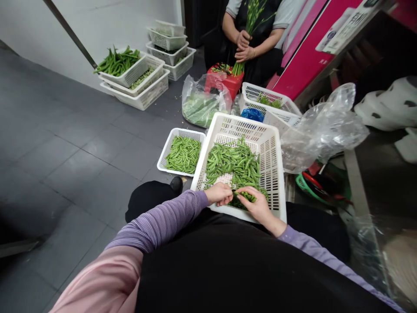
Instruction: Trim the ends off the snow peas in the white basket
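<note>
A large white slatted basket [276,174] rests at my lap with many green pea pods [243,163] inside. Over its near end, my left hand [220,193] is closed, its fingertips pinched near a pod. Close beside it on the right, my right hand [256,204] has thumb and fingers closed round green pods [249,197]. The two hands almost meet. A smaller white basket [161,161] full of pods [183,154] stands on the floor against the large basket's left side. What the left fingertips pinch is too small to make out.
Across from me a person [244,45] holds long green stems over a red stool [232,87]. Stacked white baskets [146,101] stand at the back left. Plastic bags [203,102] lie behind the large basket, and clear plastic [321,130] is at its right.
</note>
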`<state>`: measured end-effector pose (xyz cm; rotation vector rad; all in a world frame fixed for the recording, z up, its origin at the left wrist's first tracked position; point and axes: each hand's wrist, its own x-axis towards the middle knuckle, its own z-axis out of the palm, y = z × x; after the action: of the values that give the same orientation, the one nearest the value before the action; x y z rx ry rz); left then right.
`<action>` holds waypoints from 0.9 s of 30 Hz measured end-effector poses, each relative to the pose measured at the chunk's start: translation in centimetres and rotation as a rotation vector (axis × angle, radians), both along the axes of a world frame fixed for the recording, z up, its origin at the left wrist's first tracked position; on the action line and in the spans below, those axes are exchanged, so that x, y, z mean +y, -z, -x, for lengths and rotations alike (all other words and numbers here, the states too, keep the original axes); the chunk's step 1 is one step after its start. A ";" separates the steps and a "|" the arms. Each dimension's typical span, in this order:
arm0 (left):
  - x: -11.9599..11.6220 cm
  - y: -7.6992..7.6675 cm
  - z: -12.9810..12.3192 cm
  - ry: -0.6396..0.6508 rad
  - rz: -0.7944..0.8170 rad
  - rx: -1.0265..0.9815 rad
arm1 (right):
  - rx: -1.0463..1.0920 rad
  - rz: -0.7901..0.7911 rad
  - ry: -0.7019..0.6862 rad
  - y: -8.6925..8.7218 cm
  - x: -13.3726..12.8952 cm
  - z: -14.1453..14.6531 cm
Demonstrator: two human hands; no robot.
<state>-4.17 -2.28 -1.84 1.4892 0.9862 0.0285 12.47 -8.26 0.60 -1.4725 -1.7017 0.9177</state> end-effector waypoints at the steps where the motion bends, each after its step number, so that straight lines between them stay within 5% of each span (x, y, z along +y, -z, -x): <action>1: 0.2 0.3 0.1 0.064 -0.129 0.135 | 0.039 0.010 0.052 -0.2 0.1 -0.1; 5: 0.9 1.0 0.9 0.269 -0.454 0.537 | 0.333 0.081 0.297 -0.9 1.2 -1.3; 10: 0.8 -0.5 0.8 0.241 -0.593 0.167 | 0.594 0.187 0.347 -0.9 1.7 -1.9; 14: 0.6 -1.9 0.3 0.305 -0.432 -0.071 | 0.714 0.306 0.332 -0.2 1.2 -1.2; 27: 0.4 -2.7 0.2 0.256 -0.292 -0.091 | 0.695 0.503 0.152 0.6 1.2 -2.0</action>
<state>-4.41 -1.86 0.81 1.8570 0.7336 0.0582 14.51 -7.09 -0.01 -1.3234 -0.8755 1.6172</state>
